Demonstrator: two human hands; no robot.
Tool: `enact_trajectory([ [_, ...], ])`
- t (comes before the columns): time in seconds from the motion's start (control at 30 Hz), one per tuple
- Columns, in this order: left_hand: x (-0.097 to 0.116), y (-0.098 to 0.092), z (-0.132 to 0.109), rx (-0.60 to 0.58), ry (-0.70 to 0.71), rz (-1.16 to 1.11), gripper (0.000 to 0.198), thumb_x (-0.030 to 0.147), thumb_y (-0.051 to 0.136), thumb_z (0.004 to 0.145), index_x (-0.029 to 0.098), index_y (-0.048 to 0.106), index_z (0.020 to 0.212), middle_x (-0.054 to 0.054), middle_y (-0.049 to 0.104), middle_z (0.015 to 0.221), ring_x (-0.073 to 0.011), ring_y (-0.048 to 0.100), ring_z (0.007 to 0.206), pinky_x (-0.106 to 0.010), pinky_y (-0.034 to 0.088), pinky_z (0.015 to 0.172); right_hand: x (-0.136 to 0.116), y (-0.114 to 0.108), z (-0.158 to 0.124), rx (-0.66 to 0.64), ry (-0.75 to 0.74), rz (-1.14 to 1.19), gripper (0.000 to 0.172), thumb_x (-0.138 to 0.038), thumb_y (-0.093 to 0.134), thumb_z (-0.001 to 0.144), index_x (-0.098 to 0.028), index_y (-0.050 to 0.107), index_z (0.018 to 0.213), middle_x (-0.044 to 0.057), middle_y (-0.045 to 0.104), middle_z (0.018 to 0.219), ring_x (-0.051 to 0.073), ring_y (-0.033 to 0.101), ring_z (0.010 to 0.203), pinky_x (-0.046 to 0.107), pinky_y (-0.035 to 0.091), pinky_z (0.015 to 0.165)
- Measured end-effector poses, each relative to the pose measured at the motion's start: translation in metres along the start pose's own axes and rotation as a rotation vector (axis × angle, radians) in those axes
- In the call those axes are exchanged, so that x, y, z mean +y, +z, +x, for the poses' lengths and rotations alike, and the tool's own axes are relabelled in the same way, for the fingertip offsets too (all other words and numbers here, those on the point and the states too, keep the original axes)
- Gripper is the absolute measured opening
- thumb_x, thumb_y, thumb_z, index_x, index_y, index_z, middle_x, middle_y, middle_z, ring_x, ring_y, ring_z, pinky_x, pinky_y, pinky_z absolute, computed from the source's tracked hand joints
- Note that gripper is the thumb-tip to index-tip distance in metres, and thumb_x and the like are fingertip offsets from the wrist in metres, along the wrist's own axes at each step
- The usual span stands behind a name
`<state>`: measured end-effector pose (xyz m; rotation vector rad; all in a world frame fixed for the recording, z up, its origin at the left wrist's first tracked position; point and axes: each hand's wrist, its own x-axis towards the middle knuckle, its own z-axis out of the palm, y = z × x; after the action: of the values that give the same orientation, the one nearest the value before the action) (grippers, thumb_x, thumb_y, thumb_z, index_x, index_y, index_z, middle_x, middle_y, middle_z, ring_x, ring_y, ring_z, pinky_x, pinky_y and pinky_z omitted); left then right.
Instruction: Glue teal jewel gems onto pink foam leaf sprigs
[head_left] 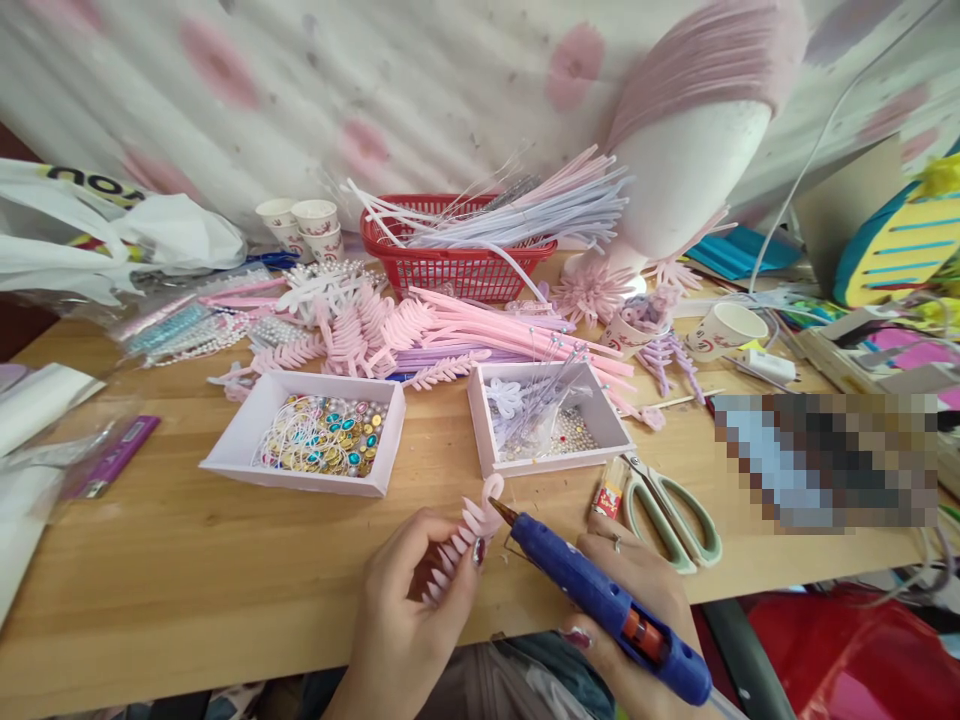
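Note:
My left hand (409,600) is closed round a pink looped pipe-cleaner piece (465,535), held just above the wooden table's (187,570) front edge. My right hand (637,610) grips a blue hot glue gun (607,605). Its brass nozzle points left and touches the upper end of the pink piece. Just beyond the hands stand two white shallow boxes: the left box (240,440) holds gold-rimmed coloured gems and white rings, the right box (547,462) holds pearl beads and clear wire flowers.
Green-handled scissors (671,515) and a small glue tube (609,490) lie right of the nozzle. Pink and lilac pipe-cleaner shapes (420,335), a red basket (450,265), paper cups (304,225) and a white mannequin head (686,175) fill the back. Plastic bags (90,240) sit left.

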<state>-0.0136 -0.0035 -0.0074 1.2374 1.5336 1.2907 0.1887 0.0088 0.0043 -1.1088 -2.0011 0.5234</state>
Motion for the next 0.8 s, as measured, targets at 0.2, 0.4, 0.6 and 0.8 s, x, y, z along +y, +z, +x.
enact_trajectory([
  [0.2, -0.0013, 0.0009, 0.0000, 0.003, 0.001, -0.015, 0.012, 0.029, 0.065, 0.088, 0.022, 0.067, 0.078, 0.004, 0.061, 0.066, -0.0098, 0.052, 0.051, -0.016, 0.045, 0.048, -0.0017, 0.0005, 0.0034, 0.024, 0.024, 0.045, 0.049, -0.063, 0.050, 0.104, -0.022, 0.048, 0.078, -0.003, 0.047, 0.067, 0.015, 0.046, 0.061, 0.029, 0.035, 0.056],
  [0.4, -0.0059, 0.0003, -0.0010, -0.021, -0.022, -0.039, 0.014, 0.032, 0.066, 0.090, 0.022, 0.068, 0.081, 0.003, 0.058, 0.064, -0.0107, 0.050, 0.051, -0.017, 0.044, 0.046, 0.0009, -0.0014, -0.0007, -0.043, 0.016, 0.091, 0.043, -0.063, 0.049, 0.105, -0.023, 0.053, 0.089, 0.000, 0.052, 0.077, 0.019, 0.051, 0.074, 0.033, 0.039, 0.065],
  [0.6, -0.0072, 0.0003, -0.0020, -0.011, -0.017, -0.027, 0.011, 0.032, 0.066, 0.090, 0.023, 0.067, 0.083, 0.004, 0.059, 0.065, -0.0108, 0.052, 0.051, -0.018, 0.044, 0.047, -0.0045, 0.0012, 0.0065, 0.004, -0.025, 0.035, 0.047, -0.061, 0.047, 0.106, -0.023, 0.042, 0.078, -0.004, 0.040, 0.067, 0.015, 0.040, 0.062, 0.030, 0.036, 0.060],
  [0.8, -0.0004, -0.0003, 0.0006, -0.002, 0.016, 0.009, 0.011, 0.029, 0.065, 0.087, 0.022, 0.068, 0.079, 0.004, 0.061, 0.064, -0.0107, 0.052, 0.052, -0.018, 0.043, 0.049, -0.0039, 0.0018, 0.0026, 0.018, -0.008, -0.045, 0.047, -0.061, 0.048, 0.106, -0.023, 0.044, 0.078, -0.004, 0.042, 0.067, 0.014, 0.043, 0.061, 0.032, 0.035, 0.060],
])
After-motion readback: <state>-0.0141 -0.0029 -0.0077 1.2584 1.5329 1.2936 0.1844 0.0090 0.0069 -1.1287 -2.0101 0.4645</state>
